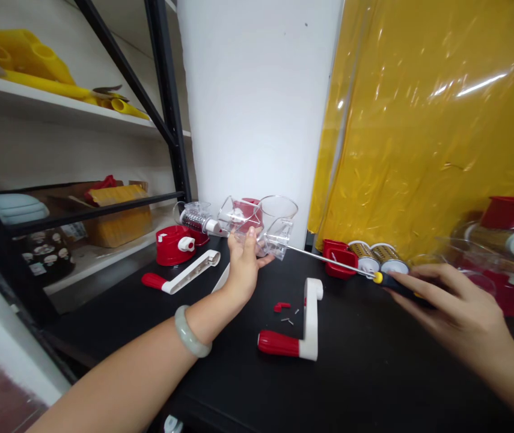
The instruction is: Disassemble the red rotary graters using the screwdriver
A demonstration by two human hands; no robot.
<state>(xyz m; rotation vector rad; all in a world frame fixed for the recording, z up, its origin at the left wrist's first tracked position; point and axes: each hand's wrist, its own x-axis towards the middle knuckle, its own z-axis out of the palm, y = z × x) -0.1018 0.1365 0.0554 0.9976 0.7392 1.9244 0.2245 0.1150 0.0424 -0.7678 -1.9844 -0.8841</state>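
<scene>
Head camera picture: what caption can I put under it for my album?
Left hand steadies a clear plastic housing while the right hand aims a screwdriver at it over a black table.

Left hand (244,264), arm outstretched, clasps the clear housing (275,227). Right hand (457,310), right of it, pinches a screwdriver (394,284).

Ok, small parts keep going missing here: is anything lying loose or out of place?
Yes: a few tiny screws and a small red piece lie loose on the black table, beside the white crank, near the left hand holding the clear housing; the right hand holds the screwdriver.
</scene>
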